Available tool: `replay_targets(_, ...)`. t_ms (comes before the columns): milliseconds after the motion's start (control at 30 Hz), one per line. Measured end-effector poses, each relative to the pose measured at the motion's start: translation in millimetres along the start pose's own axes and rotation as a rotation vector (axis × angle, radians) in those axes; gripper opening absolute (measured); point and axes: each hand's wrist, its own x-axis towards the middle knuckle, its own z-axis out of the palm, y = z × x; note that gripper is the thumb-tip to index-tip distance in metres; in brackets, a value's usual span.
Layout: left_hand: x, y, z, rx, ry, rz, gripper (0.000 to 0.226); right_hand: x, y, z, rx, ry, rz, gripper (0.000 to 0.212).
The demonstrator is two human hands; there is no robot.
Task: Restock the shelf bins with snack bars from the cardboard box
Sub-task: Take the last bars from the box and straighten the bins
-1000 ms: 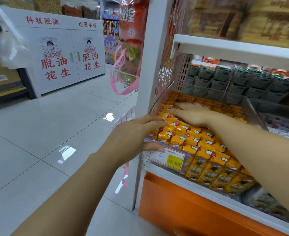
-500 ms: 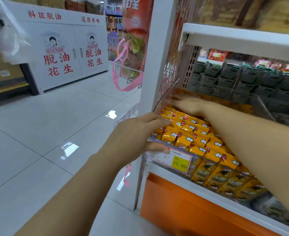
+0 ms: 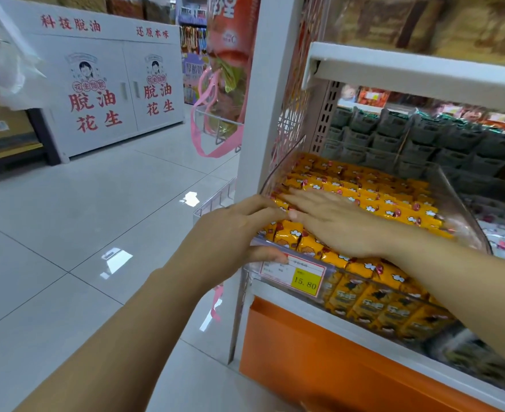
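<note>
Levelling step: my left hand (image 3: 233,233) grips the front corner of the clear plastic shelf bin (image 3: 285,166) while my right hand (image 3: 343,221), fingers flat and straight, presses the yellow foil-wrapped snack bars (image 3: 394,203) filling it; next, probably, reaching for the unseen cardboard box.

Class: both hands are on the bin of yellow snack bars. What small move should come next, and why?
Probably sweep the flat right hand toward the front, leveling the snack bars, since the left hand holds the bin corner and the front bars look uneven.
</note>
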Motion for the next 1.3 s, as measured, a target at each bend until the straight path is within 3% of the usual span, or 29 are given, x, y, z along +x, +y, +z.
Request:
replay_targets(233, -0.8, -0.9, -1.0, 0.019, 0.049, 0.015, 0.058, 21.2, 12.0, -5.5, -0.117, -0.043, 0.037, 0.058)
replay_targets(400, -5.7, 3.2, 2.1, -0.017, 0.023, -0.01, 0.065, -2.6, -3.0, -17.3, -0.006, -0.14, -0.01, 0.054)
replay_targets(533, -6.9, 5.5, 1.5, -0.039, -0.013, -0.044, 0.069, -20.8, -13.1, -14.1, 0.283, 0.147, -0.048, 0.058)
replay_targets(667, -9.8, 10.5, -8.5, -0.146, 0.012, -0.129, 0.065, -34.4, -24.1, -4.2, 0.151, 0.326, -0.09, 0.041)
replay_targets(767, -5.8, 6.3, -15.5, -0.148, 0.046, -0.223, 0.044, -28.0, -23.7, 0.2, 0.105, 0.328, -0.051, 0.029)
replay_targets(867, -5.3, 6.6, -14.8, -0.109, 0.041, -0.169, 0.036, -22.0, -24.2, -0.6, 0.168, 0.324, -0.032, 0.014)
replay_targets(933, -6.9, 7.8, -13.8, -0.106, 0.03, -0.177, 0.033, -26.8, -25.0, -0.3, 0.088, 0.301, -0.061, 0.01)
replay_targets(1100, -7.0, 10.8, -15.5, -0.145, 0.009, -0.164, 0.032, -37.8, -28.9, -17.5, -0.013, 0.199, -0.069, 0.023)
replay_targets(1300, -15.6, 5.1, -14.7, -0.234, 0.152, -0.172, 0.027, -19.3, -52.2, -16.1, 0.266, 0.294, -0.033, 0.03)
